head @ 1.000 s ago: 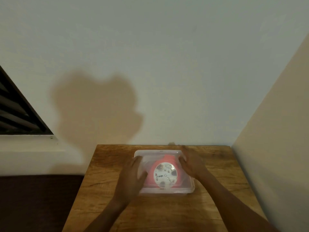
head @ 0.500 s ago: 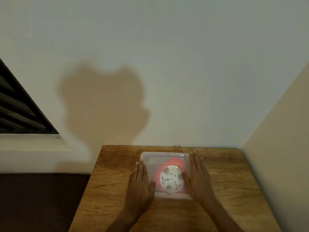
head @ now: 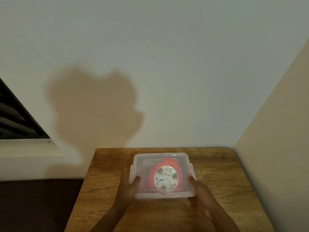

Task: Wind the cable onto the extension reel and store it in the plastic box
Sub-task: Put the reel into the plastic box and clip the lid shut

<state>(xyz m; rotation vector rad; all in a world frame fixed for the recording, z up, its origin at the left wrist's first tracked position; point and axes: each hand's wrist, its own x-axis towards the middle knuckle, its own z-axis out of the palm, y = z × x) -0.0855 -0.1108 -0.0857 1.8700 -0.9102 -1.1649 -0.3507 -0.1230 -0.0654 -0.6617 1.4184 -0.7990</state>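
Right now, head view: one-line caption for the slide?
Both hands, left hand and right hand, grip the lidded plastic box holding the red reel on the wooden table.

Reel [head: 164,178] in box [head: 188,160] on table [head: 220,178]

Your left hand [head: 129,187] and right hand [head: 201,190] grip the two short sides of the clear, lidded rectangular plastic box [head: 163,194], thumbs hooked on the lid edges. Inside it lies the round red extension reel with a white socket face [head: 165,176], face up. The box is at the back middle of the brown wood-grain table [head: 222,173], near the pale wall [head: 167,64]; a shadow falls there to the left.
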